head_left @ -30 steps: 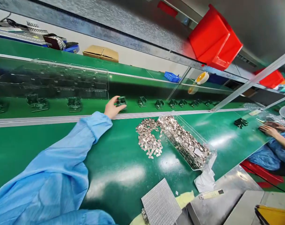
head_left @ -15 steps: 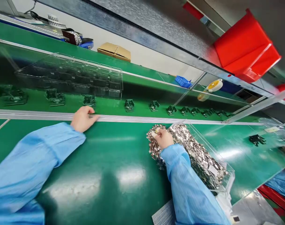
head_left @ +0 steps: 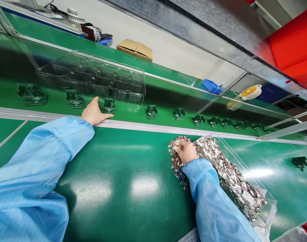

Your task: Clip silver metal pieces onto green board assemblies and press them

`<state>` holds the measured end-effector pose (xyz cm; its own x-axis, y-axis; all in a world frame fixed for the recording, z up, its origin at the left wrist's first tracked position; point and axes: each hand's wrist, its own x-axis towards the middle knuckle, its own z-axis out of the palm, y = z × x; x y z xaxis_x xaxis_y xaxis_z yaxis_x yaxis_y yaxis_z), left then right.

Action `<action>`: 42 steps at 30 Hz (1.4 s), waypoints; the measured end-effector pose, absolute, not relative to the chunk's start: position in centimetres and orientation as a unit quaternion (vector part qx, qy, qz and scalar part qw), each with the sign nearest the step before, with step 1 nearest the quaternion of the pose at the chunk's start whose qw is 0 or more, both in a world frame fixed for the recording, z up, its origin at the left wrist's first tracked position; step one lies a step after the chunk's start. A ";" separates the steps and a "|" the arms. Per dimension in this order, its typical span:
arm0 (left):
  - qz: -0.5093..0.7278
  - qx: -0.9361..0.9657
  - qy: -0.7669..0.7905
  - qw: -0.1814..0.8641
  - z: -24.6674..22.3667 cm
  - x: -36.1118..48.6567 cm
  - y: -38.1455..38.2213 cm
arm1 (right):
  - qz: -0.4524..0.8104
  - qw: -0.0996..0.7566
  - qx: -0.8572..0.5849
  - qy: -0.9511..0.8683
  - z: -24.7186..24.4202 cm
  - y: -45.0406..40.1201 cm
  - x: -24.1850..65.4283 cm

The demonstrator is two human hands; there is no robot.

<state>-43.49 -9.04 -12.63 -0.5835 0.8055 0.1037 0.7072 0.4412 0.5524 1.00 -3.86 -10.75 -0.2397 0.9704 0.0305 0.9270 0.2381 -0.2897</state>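
My left hand (head_left: 94,113) is at the white rail (head_left: 133,127), its thumb and forefinger spread around the near side of a dark green part (head_left: 109,105) on the green strip. Whether the fingers touch that part is not clear. On the right, my right hand (head_left: 186,150), with pale covers on thumb and fingertip, is over a heap of small shiny metal pieces (head_left: 177,161). Its fingers are bent near each other; whether a piece is between them is too small to tell. Beside it lies a clear box (head_left: 271,208) full of metal pieces (head_left: 226,171).
More green parts (head_left: 151,112) stand in a row along the strip. A clear compartment tray (head_left: 92,75) lies behind them. Further back are a cardboard box (head_left: 134,49) and a blue bin (head_left: 212,86). A metal beam (head_left: 193,33) crosses overhead, with a red bin (head_left: 294,50) at upper right.
The view has shifted, so the scene sits further right. My left hand has opened wider around the green part. My right hand remains at the heap, its fingers slightly more apart.
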 end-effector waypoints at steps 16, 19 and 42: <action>0.400 0.496 0.763 0.110 -12.1 -41.1 -9.2 | 0.111 0.142 -0.558 -0.810 -10.5 -4.5 -1.2; 0.513 0.489 0.672 0.214 -12.2 -37.4 -10.2 | 0.127 0.156 -0.557 -0.806 -9.8 -5.0 -1.9; 0.465 0.477 0.211 0.715 -12.1 -9.7 -26.7 | 0.271 0.530 -0.600 -0.535 -8.6 -31.7 5.3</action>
<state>-9.72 -26.71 -12.11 0.4774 0.8671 0.1420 -0.4641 0.1116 0.8787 5.26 -31.73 -8.61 0.2812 0.9286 0.2423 0.3550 0.1339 -0.9252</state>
